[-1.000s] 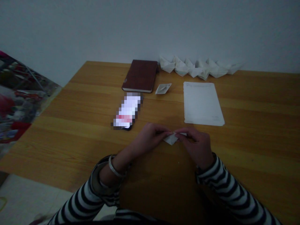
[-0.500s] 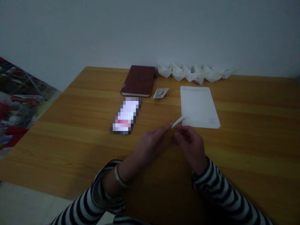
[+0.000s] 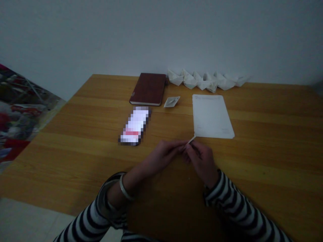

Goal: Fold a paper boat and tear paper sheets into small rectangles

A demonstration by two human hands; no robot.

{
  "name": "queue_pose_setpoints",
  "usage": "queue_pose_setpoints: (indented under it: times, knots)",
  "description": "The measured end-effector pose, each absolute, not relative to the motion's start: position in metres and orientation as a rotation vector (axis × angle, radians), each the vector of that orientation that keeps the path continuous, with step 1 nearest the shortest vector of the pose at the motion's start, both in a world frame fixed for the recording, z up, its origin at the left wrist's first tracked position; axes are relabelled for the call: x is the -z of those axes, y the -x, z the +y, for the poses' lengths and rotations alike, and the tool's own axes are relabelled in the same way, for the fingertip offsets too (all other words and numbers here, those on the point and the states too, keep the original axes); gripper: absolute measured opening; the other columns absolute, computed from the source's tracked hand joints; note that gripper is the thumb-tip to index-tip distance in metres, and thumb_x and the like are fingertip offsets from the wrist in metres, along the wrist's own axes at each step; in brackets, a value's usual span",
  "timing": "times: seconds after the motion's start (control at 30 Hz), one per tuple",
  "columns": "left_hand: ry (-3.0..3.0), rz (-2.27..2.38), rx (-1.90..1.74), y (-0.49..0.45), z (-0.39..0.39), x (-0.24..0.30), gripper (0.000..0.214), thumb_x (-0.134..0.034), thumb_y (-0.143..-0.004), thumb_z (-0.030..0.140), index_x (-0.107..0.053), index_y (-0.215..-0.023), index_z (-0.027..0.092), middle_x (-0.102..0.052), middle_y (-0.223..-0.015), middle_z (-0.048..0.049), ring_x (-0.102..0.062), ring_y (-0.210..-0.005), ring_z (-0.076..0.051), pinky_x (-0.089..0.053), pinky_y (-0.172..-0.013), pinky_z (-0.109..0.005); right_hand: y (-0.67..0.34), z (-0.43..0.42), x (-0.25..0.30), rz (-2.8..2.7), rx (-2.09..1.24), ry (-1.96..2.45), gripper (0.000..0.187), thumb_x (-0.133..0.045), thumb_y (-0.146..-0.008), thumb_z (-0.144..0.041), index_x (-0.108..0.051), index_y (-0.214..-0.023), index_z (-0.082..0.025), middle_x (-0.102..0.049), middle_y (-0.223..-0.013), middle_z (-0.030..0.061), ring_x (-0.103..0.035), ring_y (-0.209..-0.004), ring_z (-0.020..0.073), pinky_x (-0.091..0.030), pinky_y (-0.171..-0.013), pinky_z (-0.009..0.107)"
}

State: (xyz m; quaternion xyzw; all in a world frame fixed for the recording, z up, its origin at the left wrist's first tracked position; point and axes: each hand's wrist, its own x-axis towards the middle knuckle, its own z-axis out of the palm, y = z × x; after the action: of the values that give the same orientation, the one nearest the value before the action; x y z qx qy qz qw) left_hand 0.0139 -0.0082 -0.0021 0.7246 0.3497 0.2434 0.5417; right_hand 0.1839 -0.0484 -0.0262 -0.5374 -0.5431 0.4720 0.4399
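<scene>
Honey-brown wooden counter [image 3: 75,161] carries, left to right, a pixelated phone [image 3: 133,126], a dark brown hardcover notebook [image 3: 147,89] and 1 small white paper boat [image 3: 172,101]. At lower centre, the left hand [image 3: 164,155] and right hand [image 3: 202,158] close, gripping a narrow white folded paper strip [image 3: 191,139], its tip just beside a white paper sheet [image 3: 212,116]; a row of white paper boats [image 3: 207,80] lines the upper right.

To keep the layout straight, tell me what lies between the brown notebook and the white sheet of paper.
In the head view, a small folded paper boat lies between the brown notebook and the white sheet of paper, nearer the notebook.
</scene>
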Motion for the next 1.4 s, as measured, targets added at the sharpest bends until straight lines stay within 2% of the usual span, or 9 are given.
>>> queue_pose_setpoints:
  times: [0.23, 0.37, 0.47, 0.6, 0.87, 0.93, 1.07, 1.17, 1.4]
  knots:
    - [-1.812, 0.751, -0.498, -0.014, -0.008, -0.008, 0.035, -0.047, -0.094, 0.017, -0.060, -0.127, 0.018, -0.071, -0.109, -0.0065, -0.066, -0.096, -0.017, -0.051, -0.089, -0.031, -0.182, -0.052, 0.020, -1.497, -0.982, 1.512, 0.022, -0.051, -0.086, -0.028, -0.059, -0.068, -0.019, -0.053, -0.053, -0.0023, -0.049, -0.047, 0.0118, -0.037, -0.046, 0.023]
    - [-1.928, 0.956, -0.544, -0.018, -0.015, 0.001, 0.025, -0.052, -0.091, 0.016, -0.067, -0.111, 0.018, -0.074, -0.095, -0.0053, -0.069, -0.081, -0.016, -0.054, -0.077, -0.027, -0.173, -0.058, 0.018, -1.603, -0.807, 1.526, 0.016, -0.057, -0.080, -0.021, -0.050, -0.065, -0.021, -0.045, -0.051, -0.0060, -0.044, -0.045, 0.0100, -0.033, -0.046, 0.023]
    - [-2.085, 1.074, -0.657, -0.019, -0.024, 0.010, 0.026, -0.054, -0.090, 0.015, -0.066, -0.112, 0.018, -0.075, -0.097, -0.0075, -0.070, -0.080, -0.017, -0.056, -0.074, -0.027, -0.166, -0.061, 0.019, -1.491, -0.763, 1.530, 0.012, -0.059, -0.081, -0.022, -0.047, -0.080, -0.023, -0.051, -0.058, -0.0060, -0.049, -0.048, 0.0109, -0.037, -0.046, 0.022]
    - [-2.111, 0.964, -1.002, -0.021, -0.034, 0.014, 0.030, -0.057, -0.089, 0.012, -0.066, -0.116, 0.019, -0.065, -0.128, -0.0126, -0.066, -0.110, -0.020, -0.054, -0.092, -0.031, -0.167, -0.059, 0.022, -1.238, -0.854, 1.376, 0.031, -0.061, -0.083, -0.020, -0.049, -0.111, -0.024, -0.068, -0.087, 0.0016, -0.064, -0.066, 0.0146, -0.051, -0.057, 0.025]
    - [-1.160, 1.084, -1.042, -0.026, -0.021, 0.006, 0.011, -0.066, -0.084, 0.022, -0.076, -0.084, 0.018, -0.077, -0.096, -0.0080, -0.072, -0.090, -0.022, -0.057, -0.083, -0.035, -0.177, -0.057, 0.027, -1.219, -0.833, 1.227, 0.016, -0.063, -0.084, -0.016, -0.074, -0.086, -0.027, -0.070, -0.091, 0.0028, -0.067, -0.079, 0.0172, -0.056, -0.070, 0.031]
    - [-1.135, 1.049, -0.971, -0.024, -0.018, 0.006, 0.014, -0.065, -0.085, 0.023, -0.077, -0.089, 0.018, -0.077, -0.090, -0.0072, -0.072, -0.084, -0.020, -0.057, -0.082, -0.034, -0.179, -0.055, 0.026, -1.241, -0.868, 1.209, 0.019, -0.061, -0.085, -0.014, -0.075, -0.087, -0.027, -0.070, -0.094, 0.0030, -0.067, -0.081, 0.0167, -0.056, -0.071, 0.031]
    - [-1.333, 0.898, -0.871, -0.020, -0.015, 0.006, 0.031, -0.060, -0.088, 0.019, -0.069, -0.117, 0.022, -0.070, -0.120, -0.0069, -0.066, -0.106, -0.018, -0.050, -0.094, -0.031, -0.180, -0.052, 0.023, -1.245, -0.959, 1.218, 0.019, -0.058, -0.088, -0.016, -0.075, -0.089, -0.025, -0.072, -0.083, 0.0017, -0.065, -0.068, 0.0137, -0.055, -0.061, 0.027]
    - [-1.560, 0.955, -0.917, -0.018, -0.017, 0.009, 0.048, -0.061, -0.084, 0.012, -0.060, -0.130, 0.024, -0.070, -0.121, -0.0050, -0.066, -0.103, -0.017, -0.051, -0.090, -0.028, -0.177, -0.054, 0.025, -1.213, -1.064, 1.180, 0.021, -0.058, -0.089, -0.019, -0.068, -0.106, -0.025, -0.072, -0.088, 0.0018, -0.065, -0.064, 0.0128, -0.055, -0.055, 0.025]
    - [-1.454, 1.074, -0.973, -0.023, -0.026, 0.015, 0.040, -0.059, -0.083, 0.014, -0.066, -0.122, 0.020, -0.075, -0.101, -0.0058, -0.067, -0.083, -0.017, -0.051, -0.074, -0.028, -0.170, -0.064, 0.028, -1.335, -0.944, 1.184, 0.033, -0.056, -0.089, -0.014, -0.064, -0.118, -0.027, -0.071, -0.103, 0.0036, -0.068, -0.075, 0.0135, -0.057, -0.066, 0.027]
